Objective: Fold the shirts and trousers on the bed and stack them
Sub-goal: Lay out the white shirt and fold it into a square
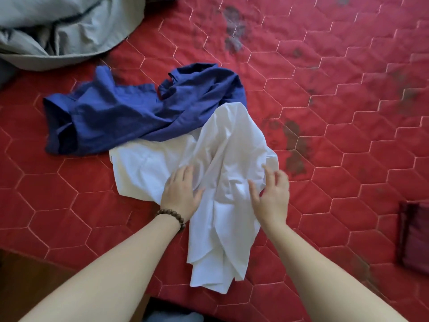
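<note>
Head view, looking down on a bed with a red quilted cover [325, 159] stitched in hexagons. White garment [222, 182] lies crumpled near frame centre, running from centre toward 6 o'clock, unfolded. Blue garment [130, 112] lies bunched at about 10 o'clock from the white one, its lower edge overlapping the white cloth's upper part. Left hand [181, 194] rests on the white garment's left half, palm down, fingers nearly straight and spread, thumb against a raised fold; nothing gripped. Bead bracelet [173, 218] on the left wrist. Right hand [271, 194] sits at the garment's right edge, fingers loosely bent, thumb and forefinger touching the cloth; cannot tell whether it pinches the fabric. Grey bedding [58, 31] heaped at 11 o'clock. Dark red folded item [413, 238] at 4 o'clock, at the frame edge, well apart from both garments.
</note>
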### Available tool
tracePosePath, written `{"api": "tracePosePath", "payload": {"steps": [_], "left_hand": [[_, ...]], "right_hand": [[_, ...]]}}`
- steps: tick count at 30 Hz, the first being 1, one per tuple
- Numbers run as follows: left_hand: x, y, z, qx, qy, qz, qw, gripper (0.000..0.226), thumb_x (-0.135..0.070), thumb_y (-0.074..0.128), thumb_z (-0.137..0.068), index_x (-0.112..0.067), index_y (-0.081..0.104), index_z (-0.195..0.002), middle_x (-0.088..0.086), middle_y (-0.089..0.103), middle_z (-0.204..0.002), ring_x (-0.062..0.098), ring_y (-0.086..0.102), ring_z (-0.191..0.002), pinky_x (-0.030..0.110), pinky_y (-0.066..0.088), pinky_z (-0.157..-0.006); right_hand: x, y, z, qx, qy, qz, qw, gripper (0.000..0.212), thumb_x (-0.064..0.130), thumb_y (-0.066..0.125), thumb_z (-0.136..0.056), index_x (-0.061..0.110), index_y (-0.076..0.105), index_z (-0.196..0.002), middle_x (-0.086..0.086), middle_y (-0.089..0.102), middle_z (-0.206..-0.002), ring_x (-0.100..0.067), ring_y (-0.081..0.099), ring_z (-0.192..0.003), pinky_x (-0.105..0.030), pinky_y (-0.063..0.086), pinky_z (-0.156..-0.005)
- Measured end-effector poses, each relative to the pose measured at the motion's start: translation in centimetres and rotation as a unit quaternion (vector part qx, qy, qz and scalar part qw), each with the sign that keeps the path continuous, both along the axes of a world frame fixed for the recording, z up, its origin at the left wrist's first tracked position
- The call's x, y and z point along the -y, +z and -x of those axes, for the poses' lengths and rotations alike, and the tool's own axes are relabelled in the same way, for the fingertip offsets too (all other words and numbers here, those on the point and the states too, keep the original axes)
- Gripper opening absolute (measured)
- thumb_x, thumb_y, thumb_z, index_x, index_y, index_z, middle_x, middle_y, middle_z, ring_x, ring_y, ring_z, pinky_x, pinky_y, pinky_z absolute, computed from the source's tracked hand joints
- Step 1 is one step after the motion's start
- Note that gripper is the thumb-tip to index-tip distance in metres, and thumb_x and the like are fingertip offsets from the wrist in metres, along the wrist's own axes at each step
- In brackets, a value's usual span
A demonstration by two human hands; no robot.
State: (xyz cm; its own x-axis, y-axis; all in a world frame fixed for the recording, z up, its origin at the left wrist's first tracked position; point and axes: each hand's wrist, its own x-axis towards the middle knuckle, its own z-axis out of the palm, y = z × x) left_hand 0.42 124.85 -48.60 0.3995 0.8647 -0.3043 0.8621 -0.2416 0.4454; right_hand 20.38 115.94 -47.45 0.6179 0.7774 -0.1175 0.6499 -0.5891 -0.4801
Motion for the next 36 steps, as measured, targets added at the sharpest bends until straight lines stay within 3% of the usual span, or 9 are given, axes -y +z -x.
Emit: {"api": "tracePosePath", "payload": {"steps": [5,10,17,19,24,26,30,33,36], "left_hand": [[-1.9,0.9,-5.9,0.064,-0.015,-0.041,0.997,0.082,-0.042,0.061,-0.089,-0.006,0.02,-0.151,0.011,0.02,-0.158,0.023,0.016,-0.146,0.034,0.014,-0.119],[-2.5,2.7,-9.0,0.099,-0.049,-0.059,0.992,0.085,-0.044,0.06,-0.088,-0.009,0.017,-0.152,0.007,0.014,-0.16,0.017,0.007,-0.148,0.03,0.007,-0.121],[-6.9,12.7,-11.6,0.188,-0.109,-0.056,0.975,0.093,-0.039,0.073,-0.081,-0.007,0.021,-0.15,0.006,0.021,-0.158,0.018,0.015,-0.147,0.02,0.0,-0.118],[-8.4,17.4,-11.9,0.209,-0.129,-0.061,0.967,0.09,-0.035,0.076,-0.079,-0.008,0.027,-0.149,0.008,0.031,-0.154,0.021,0.023,-0.145,0.034,0.012,-0.12],[-11.5,29.7,-11.4,0.316,-0.096,0.002,0.944,0.055,-0.03,0.082,-0.071,-0.022,0.059,-0.119,-0.007,0.064,-0.108,0.005,0.058,-0.098,0.023,0.045,-0.085],[-12.2,34.9,-10.7,0.338,-0.064,0.007,0.939,0.031,-0.029,0.081,-0.068,-0.02,0.065,-0.093,-0.011,0.063,-0.08,0.0,0.054,-0.069,0.021,0.043,-0.064],[-13.2,44.8,-9.6,0.377,-0.036,-0.015,0.925,0.017,-0.025,0.076,-0.072,-0.013,0.063,-0.069,-0.007,0.058,-0.062,0.008,0.049,-0.056,0.031,0.045,-0.054],[-13.7,52.5,-8.7,0.415,-0.036,-0.063,0.907,0.017,-0.022,0.075,-0.078,-0.012,0.064,-0.068,-0.005,0.06,-0.062,0.006,0.049,-0.053,0.026,0.045,-0.05],[-14.2,60.3,-8.0,0.439,-0.01,-0.102,0.893,0.021,-0.019,0.072,-0.082,-0.005,0.061,-0.071,-0.002,0.058,-0.062,0.002,0.049,-0.049,0.018,0.043,-0.049]], "right_hand": [[-3.7,-1.4,-6.2,-0.117,-0.071,0.064,0.989,0.054,0.02,0.058,-0.091,0.013,0.041,-0.142,-0.013,0.046,-0.138,-0.03,0.042,-0.127,-0.039,0.035,-0.101],[-5.3,0.3,-8.3,-0.197,-0.024,0.065,0.978,0.011,0.015,0.057,-0.09,0.018,0.06,-0.08,0.002,0.06,-0.075,-0.019,0.054,-0.073,-0.021,0.037,-0.057],[-10.1,15.3,-8.9,-0.273,0.097,-0.047,0.956,0.011,0.005,0.057,-0.092,0.013,0.06,-0.086,-0.016,0.061,-0.075,-0.013,0.053,-0.063,-0.025,0.048,-0.061],[-11.8,21.1,-8.5,-0.286,0.148,-0.068,0.944,0.014,0.003,0.058,-0.092,0.014,0.059,-0.083,-0.013,0.059,-0.073,-0.01,0.05,-0.06,-0.025,0.048,-0.059],[-14.9,35.1,-6.7,-0.238,0.233,-0.1,0.938,0.012,0.006,0.062,-0.091,0.016,0.063,-0.084,-0.013,0.058,-0.077,-0.022,0.049,-0.071,-0.051,0.051,-0.073],[-15.3,40.6,-5.7,-0.225,0.239,-0.131,0.935,0.01,0.006,0.062,-0.091,0.014,0.063,-0.084,-0.011,0.058,-0.077,-0.022,0.051,-0.072,-0.053,0.051,-0.076],[-15.6,49.1,-4.0,-0.25,0.22,-0.239,0.912,0.004,0.006,0.061,-0.092,0.009,0.06,-0.091,-0.016,0.056,-0.085,-0.025,0.052,-0.078,-0.059,0.05,-0.081],[-15.1,52.3,-3.2,-0.351,0.226,-0.278,0.865,0.027,0.019,0.063,-0.092,0.007,0.053,-0.114,-0.022,0.06,-0.106,-0.026,0.058,-0.092,-0.051,0.049,-0.086],[-14.3,52.2,-1.3,-0.424,0.306,-0.181,0.833,0.06,0.018,0.072,-0.082,0.009,0.044,-0.134,-0.013,0.059,-0.118,-0.021,0.059,-0.103,-0.037,0.051,-0.092]]}}
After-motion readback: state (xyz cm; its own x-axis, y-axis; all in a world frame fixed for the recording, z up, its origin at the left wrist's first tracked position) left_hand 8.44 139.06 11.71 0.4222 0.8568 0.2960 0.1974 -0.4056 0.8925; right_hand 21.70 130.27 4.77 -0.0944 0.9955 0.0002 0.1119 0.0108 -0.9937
